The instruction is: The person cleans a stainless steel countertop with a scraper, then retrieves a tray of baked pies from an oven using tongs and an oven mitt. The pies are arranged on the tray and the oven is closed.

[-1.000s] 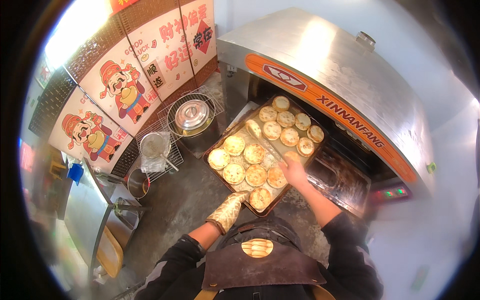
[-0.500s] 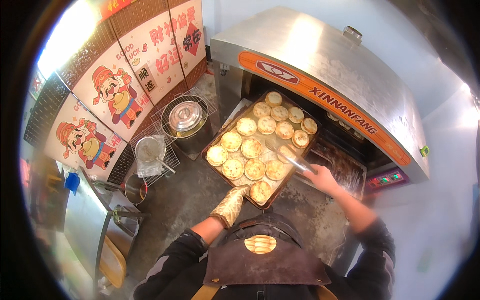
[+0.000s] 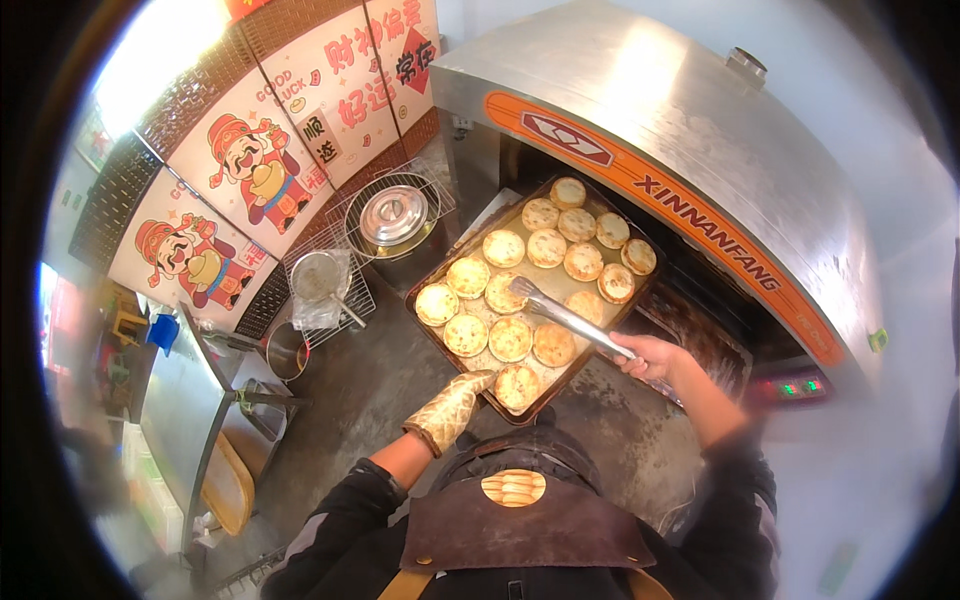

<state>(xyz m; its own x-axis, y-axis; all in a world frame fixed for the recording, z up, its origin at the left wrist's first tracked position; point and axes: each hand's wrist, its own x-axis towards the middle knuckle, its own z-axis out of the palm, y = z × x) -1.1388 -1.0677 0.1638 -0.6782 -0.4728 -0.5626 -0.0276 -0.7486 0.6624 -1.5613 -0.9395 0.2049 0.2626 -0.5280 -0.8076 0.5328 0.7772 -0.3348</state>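
A dark-rimmed baking tray (image 3: 560,383) of round, browned flatbreads (image 3: 510,339) juts out from the oven mouth at a slant. Wearing a quilted gold oven mitt (image 3: 452,408), my left hand (image 3: 440,418) grips the tray's near-left edge. In my right hand (image 3: 650,362) is a pair of metal tongs (image 3: 572,318), held over the tray from its right side. The tong tips overlap the edge of a bread near the middle; whether they touch it I cannot tell. One bread (image 3: 584,307) is partly behind the tongs.
The steel oven (image 3: 625,65) with an orange front band stands at the far right. Left of the tray are a lidded metal pot (image 3: 394,218), wire racks (image 3: 357,300) and a ladle in a bowl (image 3: 318,277). A patterned screen (image 3: 255,170) and a metal table (image 3: 178,400) border the left.
The tong tips have moved leftward across the tray to the bread near the middle, and my right hand has turned a little. My mitt keeps its hold on the tray edge.
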